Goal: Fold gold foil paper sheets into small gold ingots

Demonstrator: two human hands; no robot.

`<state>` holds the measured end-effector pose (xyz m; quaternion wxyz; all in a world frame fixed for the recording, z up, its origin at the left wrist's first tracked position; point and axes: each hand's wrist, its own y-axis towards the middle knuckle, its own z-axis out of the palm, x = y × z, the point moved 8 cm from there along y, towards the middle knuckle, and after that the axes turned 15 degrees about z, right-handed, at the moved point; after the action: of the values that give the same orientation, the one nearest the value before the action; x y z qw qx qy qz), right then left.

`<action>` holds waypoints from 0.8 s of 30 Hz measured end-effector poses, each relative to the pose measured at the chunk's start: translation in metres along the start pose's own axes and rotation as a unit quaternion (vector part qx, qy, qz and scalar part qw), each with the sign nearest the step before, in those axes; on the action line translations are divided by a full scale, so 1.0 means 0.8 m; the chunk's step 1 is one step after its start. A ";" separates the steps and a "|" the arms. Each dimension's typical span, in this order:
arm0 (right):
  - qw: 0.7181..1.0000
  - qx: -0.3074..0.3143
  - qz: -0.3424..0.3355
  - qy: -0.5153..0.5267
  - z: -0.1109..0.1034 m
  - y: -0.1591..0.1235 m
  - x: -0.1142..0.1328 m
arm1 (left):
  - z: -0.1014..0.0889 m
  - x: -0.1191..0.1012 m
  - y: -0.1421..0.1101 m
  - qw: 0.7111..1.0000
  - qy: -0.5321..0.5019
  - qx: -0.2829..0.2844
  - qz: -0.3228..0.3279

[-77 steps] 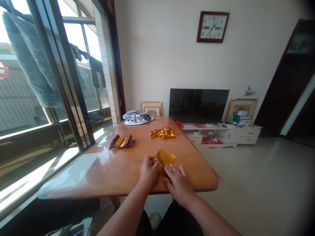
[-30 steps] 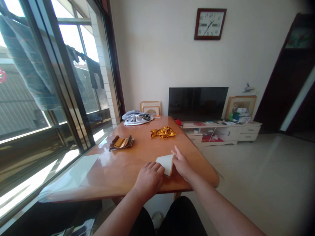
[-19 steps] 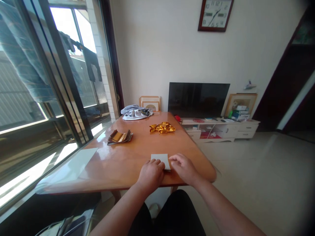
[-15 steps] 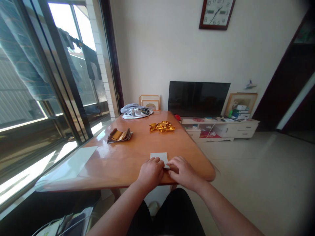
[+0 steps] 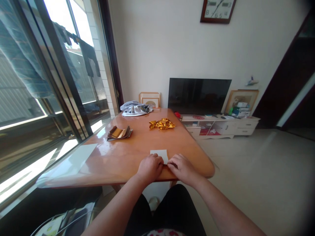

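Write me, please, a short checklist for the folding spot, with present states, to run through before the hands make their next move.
1. Pale side of the sheet facing up on the table: ok.
2. Left hand over the sheet's near left part: ok.
3. Right hand gripping the sheet: cannot tell; its fingertips are at the near right corner.
4. Whole sheet in plain sight: not ok; the left hand covers part of it.
5. Curved stack of gold sheets apart from the hands: ok.
6. Crumpled gold foil apart from the sheet: ok, farther back.
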<state>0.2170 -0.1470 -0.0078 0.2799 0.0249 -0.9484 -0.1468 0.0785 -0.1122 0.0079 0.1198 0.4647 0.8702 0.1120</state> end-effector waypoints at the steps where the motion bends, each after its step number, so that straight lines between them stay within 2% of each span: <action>1: 1.000 0.000 0.005 0.003 -0.001 0.000 -0.001 | 0.000 0.001 0.000 1.000 -0.004 0.000 -0.002; 11: 1.000 -0.018 0.018 0.012 0.001 0.005 -0.006 | -0.001 0.004 0.003 1.000 -0.028 -0.002 0.008; 16: 0.998 0.000 0.057 0.013 0.006 0.016 -0.013 | -0.004 0.008 -0.002 0.997 -0.073 -0.008 0.015; 24: 0.992 0.049 0.115 -0.006 0.009 0.033 -0.017 | -0.015 0.041 -0.028 0.994 -0.080 -0.025 -0.067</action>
<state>0.2258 -0.1179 -0.0130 0.2875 -0.0713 -0.9528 -0.0669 0.0395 -0.0980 0.0087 0.2079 0.4094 0.8841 0.0873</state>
